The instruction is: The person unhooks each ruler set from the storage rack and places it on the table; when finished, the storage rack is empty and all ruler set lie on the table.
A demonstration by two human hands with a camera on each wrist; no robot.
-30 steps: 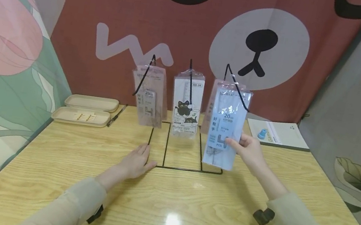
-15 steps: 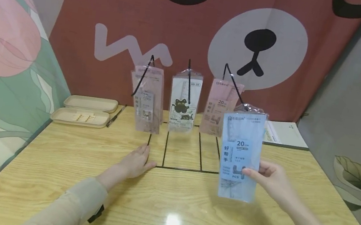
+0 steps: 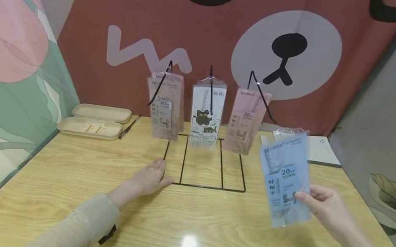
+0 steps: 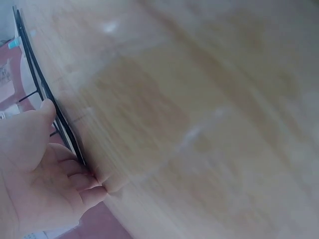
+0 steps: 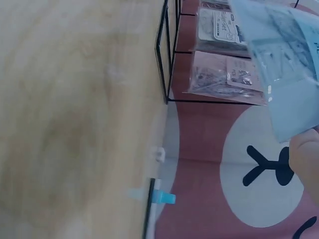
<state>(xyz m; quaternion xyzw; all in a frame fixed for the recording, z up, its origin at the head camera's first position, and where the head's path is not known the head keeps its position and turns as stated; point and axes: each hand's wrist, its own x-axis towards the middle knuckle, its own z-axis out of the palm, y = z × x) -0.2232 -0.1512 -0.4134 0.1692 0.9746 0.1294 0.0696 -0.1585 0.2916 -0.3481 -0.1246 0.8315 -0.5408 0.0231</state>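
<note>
From over here I see the right hand (image 3: 331, 211) pinching a tilted blue packet (image 3: 287, 180) above the table (image 3: 220, 229), toward its right edge, while the left hand (image 3: 149, 178), fingers loosely extended, touches the black wire rack's (image 3: 207, 187) near left corner.

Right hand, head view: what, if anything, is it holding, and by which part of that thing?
The right hand pinches the blue packet on the lower half of its right edge, as seen in the head view.

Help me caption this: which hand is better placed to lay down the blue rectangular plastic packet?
Probably the right hand: it pinches the packet; the left hand touches the black wire rack.
</note>
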